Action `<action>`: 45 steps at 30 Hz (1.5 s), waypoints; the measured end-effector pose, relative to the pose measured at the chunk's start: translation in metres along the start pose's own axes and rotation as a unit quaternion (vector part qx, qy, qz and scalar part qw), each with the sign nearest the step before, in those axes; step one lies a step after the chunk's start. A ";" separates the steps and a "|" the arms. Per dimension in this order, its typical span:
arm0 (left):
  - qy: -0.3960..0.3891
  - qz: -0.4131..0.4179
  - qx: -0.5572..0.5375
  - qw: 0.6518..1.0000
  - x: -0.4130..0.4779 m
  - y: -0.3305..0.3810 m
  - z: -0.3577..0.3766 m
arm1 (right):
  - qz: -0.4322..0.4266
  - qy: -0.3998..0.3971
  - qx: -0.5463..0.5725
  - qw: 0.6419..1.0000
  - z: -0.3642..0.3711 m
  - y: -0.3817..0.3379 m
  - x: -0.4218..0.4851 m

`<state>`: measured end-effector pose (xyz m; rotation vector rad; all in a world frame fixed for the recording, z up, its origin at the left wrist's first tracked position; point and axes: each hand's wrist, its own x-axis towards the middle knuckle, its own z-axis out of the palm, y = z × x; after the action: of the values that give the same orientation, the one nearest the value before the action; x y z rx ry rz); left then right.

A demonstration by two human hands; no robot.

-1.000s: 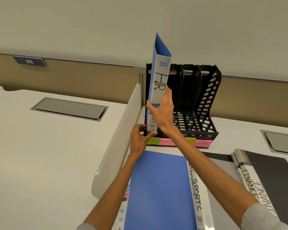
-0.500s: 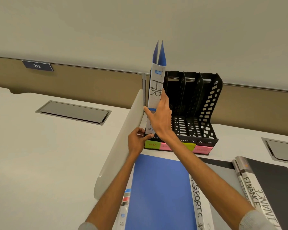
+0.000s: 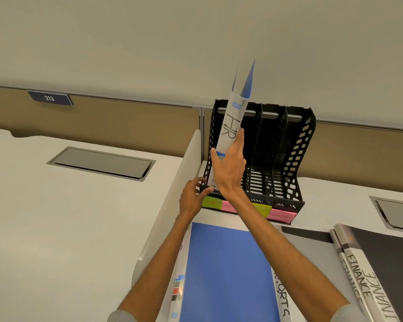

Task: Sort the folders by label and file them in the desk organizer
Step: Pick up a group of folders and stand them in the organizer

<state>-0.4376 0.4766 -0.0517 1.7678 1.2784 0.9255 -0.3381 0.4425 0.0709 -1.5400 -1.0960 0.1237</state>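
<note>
Desk point(image 3: 335, 205): HR folder point(image 3: 230, 126) upright within right grip point(image 3: 228, 170)

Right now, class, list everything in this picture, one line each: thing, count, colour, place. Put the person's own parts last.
organizer: 1, black, four slots, back of desk
HR folder: 1, blue, white spine, standing in organizer's leftmost slot
notes: 4, green, pink, yellow, pink, along organizer's front
Sports folder: 1, blue, flat before organizer
Finance folders: 2 spines show, black covers, flat at right
divider: 1, white, left of organizer
hatches: 2, grey, left and far right
sign: 1, dark blue, "213", on partition, upper left
hands: 2, left hand pinches HR folder's bottom, right hand grips its spine
</note>
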 end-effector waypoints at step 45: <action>0.069 -0.037 0.085 0.993 0.002 0.014 0.007 | -0.001 -0.032 -0.046 0.998 0.000 0.016 -0.006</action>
<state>-0.4252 0.4748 -0.0426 1.7967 1.5405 0.9347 -0.3325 0.4404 0.0556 -1.6266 -1.1670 0.1245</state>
